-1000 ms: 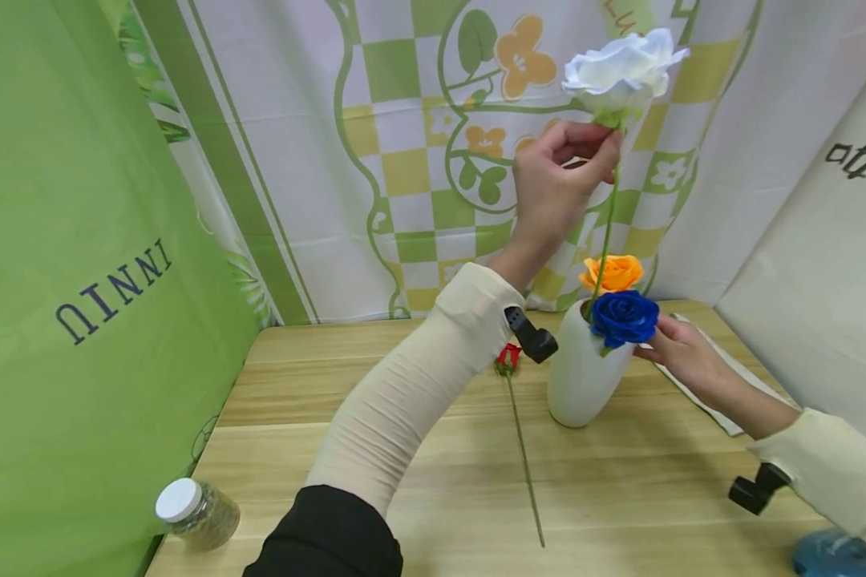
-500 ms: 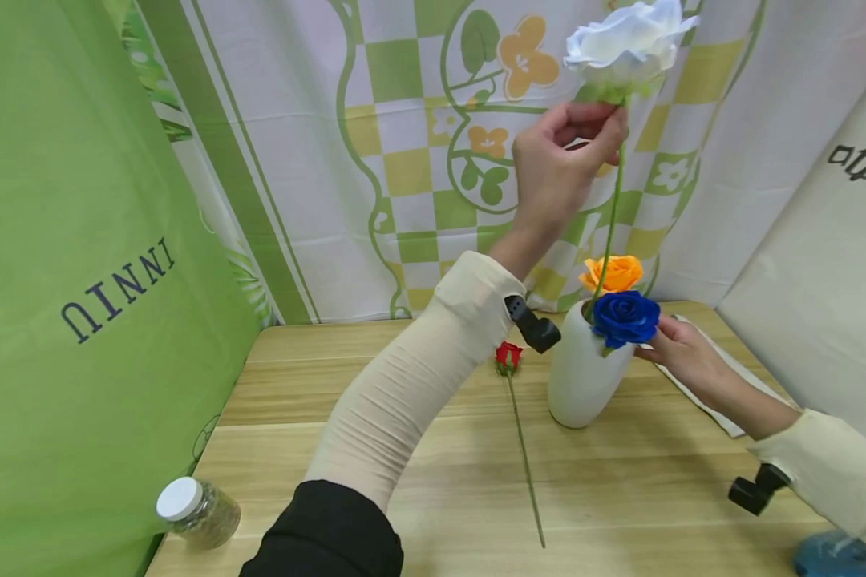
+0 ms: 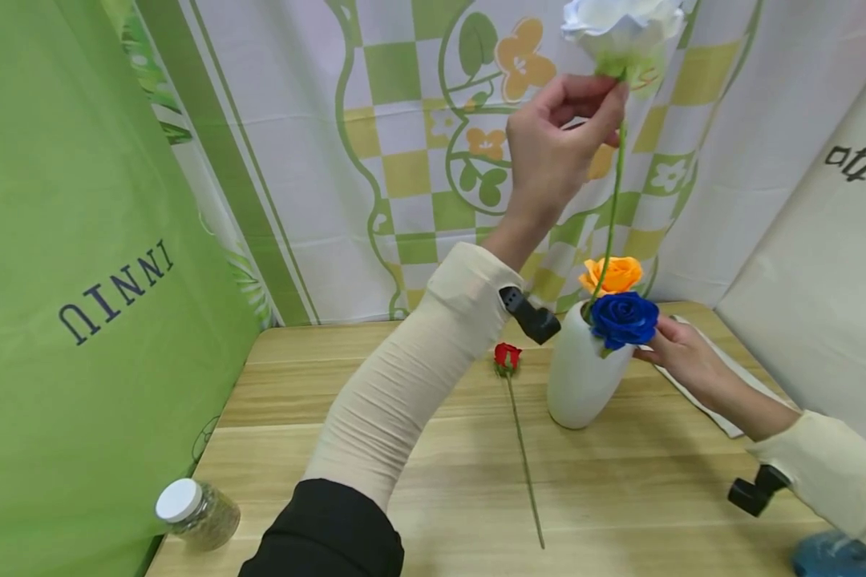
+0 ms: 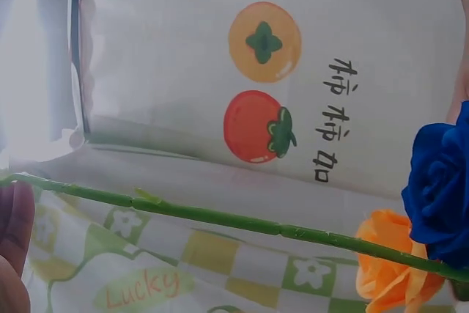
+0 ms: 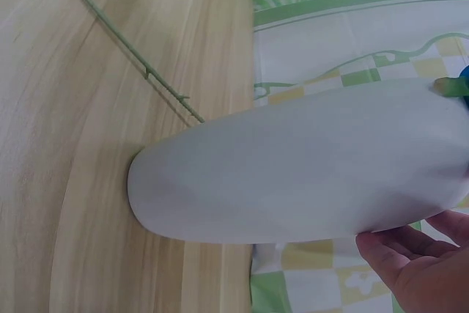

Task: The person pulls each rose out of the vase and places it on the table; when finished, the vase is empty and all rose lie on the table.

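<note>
Pinching the white flower (image 3: 624, 28) just beneath its bloom, the left hand (image 3: 557, 140) is raised high in front of the curtain (image 3: 299, 172); thumb and fingers are closed on the stem, clear of the petals — probably to spare them crushing and to steer the long stalk from its top. That stem slopes down toward the mouth of the white vase (image 3: 580, 381), passing between the orange flower (image 3: 615, 274) and the blue flower (image 3: 626, 319). Whether its tip sits well inside is hard to say; the blue bloom hides the entry. Right hand (image 3: 693, 365) grips the vase near the rim, fingers bent against its side, likely to steady a tall, narrow pot standing on the table (image 3: 332, 449). Orange and blue heads rest at the mouth, where the rim seems to prop them. Red flower (image 3: 507, 359) lies left of the vase, stalk end toward the person — untouched, handily near. Lidded jar (image 3: 212, 517) stands at the table's left edge, well apart from the flowers.
</note>
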Demonstrator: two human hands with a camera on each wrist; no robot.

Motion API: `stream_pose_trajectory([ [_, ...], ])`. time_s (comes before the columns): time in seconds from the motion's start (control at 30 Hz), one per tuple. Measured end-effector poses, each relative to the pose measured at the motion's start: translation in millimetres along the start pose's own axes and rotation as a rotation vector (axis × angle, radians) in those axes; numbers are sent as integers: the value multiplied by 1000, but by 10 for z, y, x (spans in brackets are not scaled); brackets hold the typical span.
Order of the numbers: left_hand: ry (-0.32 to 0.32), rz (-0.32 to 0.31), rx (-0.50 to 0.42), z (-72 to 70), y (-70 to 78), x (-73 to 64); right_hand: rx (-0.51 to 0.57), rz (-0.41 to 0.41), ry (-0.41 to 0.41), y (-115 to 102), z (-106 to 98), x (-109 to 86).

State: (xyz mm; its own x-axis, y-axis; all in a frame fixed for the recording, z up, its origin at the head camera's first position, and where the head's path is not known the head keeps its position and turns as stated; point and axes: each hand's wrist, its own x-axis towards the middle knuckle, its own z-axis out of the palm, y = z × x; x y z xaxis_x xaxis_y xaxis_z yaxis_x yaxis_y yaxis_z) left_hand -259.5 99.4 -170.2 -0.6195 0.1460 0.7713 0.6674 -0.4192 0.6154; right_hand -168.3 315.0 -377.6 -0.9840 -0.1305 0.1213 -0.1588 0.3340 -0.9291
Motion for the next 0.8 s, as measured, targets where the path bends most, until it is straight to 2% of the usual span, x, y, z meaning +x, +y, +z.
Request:
stream_pose_trajectory([
  [0.1,2,-12,7,0,55,28,-4,-1,2,-8,0,6],
  [0.27,43,-68,40,22,141,87,37,-11,3,3,-1,-4],
  [0.43,66,-45,38,10,189,122,50,-15,-1,33,4,-33],
  [0.67,79,-59,54,-70,181,136,2,-10,-2,22,14,-28],
  [0.8,116,-118,10,-158,135,147,13,-24,2,4,17,-15],
])
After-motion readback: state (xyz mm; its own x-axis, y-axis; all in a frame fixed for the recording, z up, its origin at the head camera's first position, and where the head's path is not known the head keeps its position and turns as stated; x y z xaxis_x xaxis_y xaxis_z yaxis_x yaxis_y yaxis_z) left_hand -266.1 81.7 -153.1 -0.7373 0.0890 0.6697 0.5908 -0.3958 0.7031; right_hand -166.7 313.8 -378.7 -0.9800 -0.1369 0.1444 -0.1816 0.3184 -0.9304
